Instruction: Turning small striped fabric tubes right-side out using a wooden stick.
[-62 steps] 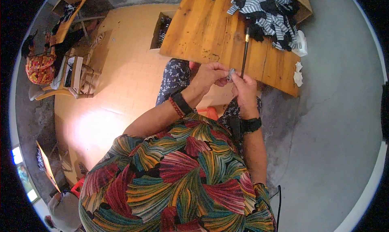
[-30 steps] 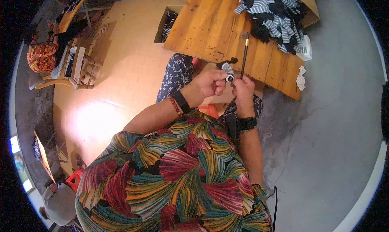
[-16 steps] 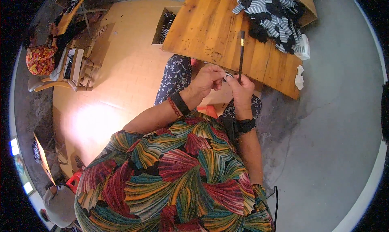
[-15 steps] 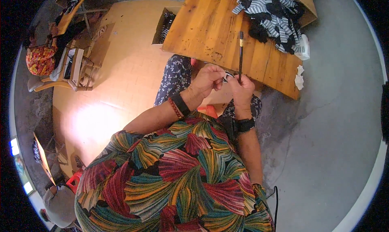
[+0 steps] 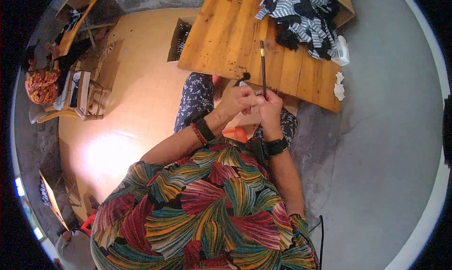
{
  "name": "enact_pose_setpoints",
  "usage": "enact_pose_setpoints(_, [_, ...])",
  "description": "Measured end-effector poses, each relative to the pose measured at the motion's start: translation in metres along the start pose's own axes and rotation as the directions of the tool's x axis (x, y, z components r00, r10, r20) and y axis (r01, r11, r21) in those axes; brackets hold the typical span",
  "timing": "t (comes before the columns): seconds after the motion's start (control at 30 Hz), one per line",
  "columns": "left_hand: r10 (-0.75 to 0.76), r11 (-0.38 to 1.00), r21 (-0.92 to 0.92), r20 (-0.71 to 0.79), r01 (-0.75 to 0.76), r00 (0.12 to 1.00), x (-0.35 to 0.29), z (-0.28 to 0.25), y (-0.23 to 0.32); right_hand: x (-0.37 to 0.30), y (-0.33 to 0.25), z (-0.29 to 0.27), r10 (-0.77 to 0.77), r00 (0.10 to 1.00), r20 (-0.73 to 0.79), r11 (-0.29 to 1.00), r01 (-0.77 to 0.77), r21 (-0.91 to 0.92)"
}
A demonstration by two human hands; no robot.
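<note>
At the far left, beside the yellow floor, a wooden chair (image 5: 70, 88) is seen, with a bundle of red patterned cloth (image 5: 41, 85) just beside it. Further right, a cardboard box (image 5: 179, 40) stands on the floor, touching the left edge of the wooden table (image 5: 221, 39). Near the table's front edge, the left hand (image 5: 238, 102) is raised, its fingers curled together around something small and pale that cannot be made out. A black band (image 5: 203, 127) and a red bracelet (image 5: 198, 135) are worn on that wrist. Touching it on the right, the right hand (image 5: 269, 110) is closed on the lower end of a thin black brush-like stick (image 5: 262, 67), which is held upright so that its length stands over the table planks; a small dark tuft (image 5: 245, 75) is seen at the table edge just beside the hands. A black watch (image 5: 277, 146) is worn on the right wrist. At the table's right end, a heap of black-and-white striped fabric (image 5: 303, 18) is piled, with crumpled white scraps (image 5: 338, 84) near the table's corner.

The small piece could be dropped into the lap or onto the floor, it is judged, since it is pinched between fingertips only, clear of the table. The long stick could also swing and slip, being gripped at one end alone.
</note>
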State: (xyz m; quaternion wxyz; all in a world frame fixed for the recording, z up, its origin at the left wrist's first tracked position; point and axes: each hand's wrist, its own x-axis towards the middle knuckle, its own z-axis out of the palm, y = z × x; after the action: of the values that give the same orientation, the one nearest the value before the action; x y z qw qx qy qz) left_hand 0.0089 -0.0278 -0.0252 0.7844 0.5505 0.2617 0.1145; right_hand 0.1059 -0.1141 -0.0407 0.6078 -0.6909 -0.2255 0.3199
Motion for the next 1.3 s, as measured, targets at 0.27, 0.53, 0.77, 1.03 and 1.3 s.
enact_pose_setpoints(0.27, [-0.07,0.997,-0.008,0.114,0.071,0.991,0.009,-0.021,0.002,-0.014,-0.034,-0.009,0.156,0.983,0.096,0.985,-0.162,0.059])
enact_pose_setpoints(0.53, [0.043,0.999,0.017,-0.168,-0.041,0.985,0.015,-0.014,-0.012,-0.007,-0.002,0.003,0.024,0.988,0.152,0.999,-0.029,0.033])
enact_pose_setpoints(0.77, [0.014,0.987,0.161,-0.167,0.014,0.986,0.014,-0.02,-0.027,-0.013,-0.006,0.002,0.29,0.887,0.36,0.852,-0.411,0.325])
enact_pose_setpoints(1.03, [0.062,0.998,0.042,-0.246,-0.053,0.967,0.013,-0.024,-0.032,0.001,0.006,0.002,-0.268,0.953,0.142,0.834,0.303,-0.461])
enact_pose_setpoints(1.3, [-0.307,0.864,-0.466,-0.191,0.189,0.933,0.011,-0.03,-0.028,-0.002,0.017,0.022,-0.352,0.936,0.005,0.803,0.304,-0.512])
